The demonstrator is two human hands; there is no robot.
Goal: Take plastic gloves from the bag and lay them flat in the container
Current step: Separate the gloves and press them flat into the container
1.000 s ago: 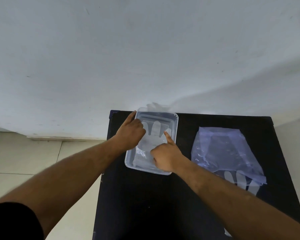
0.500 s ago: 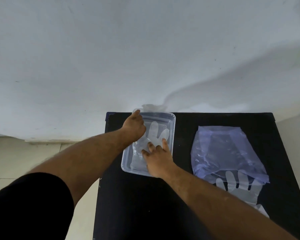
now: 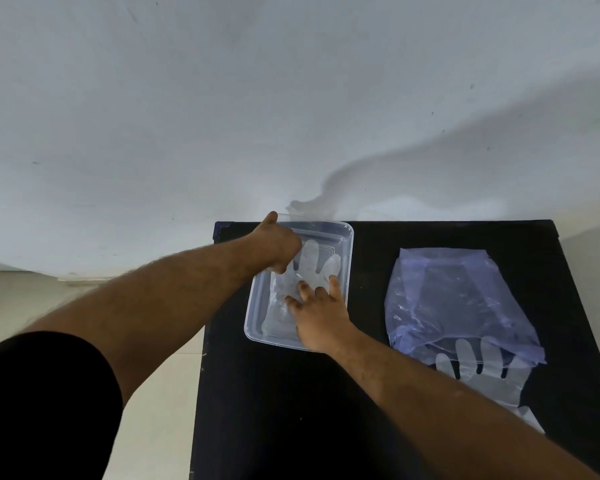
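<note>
A clear plastic container sits at the back left of the black table. A see-through plastic glove lies flat inside it, fingers pointing away from me. My left hand is curled at the container's far left corner, thumb on the rim, fingertips down on the glove. My right hand rests spread and flat on the glove's palm and cuff. To the right lies a bluish plastic bag, and another glove sticks out of its near opening.
The black table stands against a white wall. Pale floor tiles run along its left side. Bare tabletop lies between the container and the bag and in front of both.
My right hand went from pointing with one finger to lying flat with fingers spread on the glove. My left hand shifted toward the container's far left corner.
</note>
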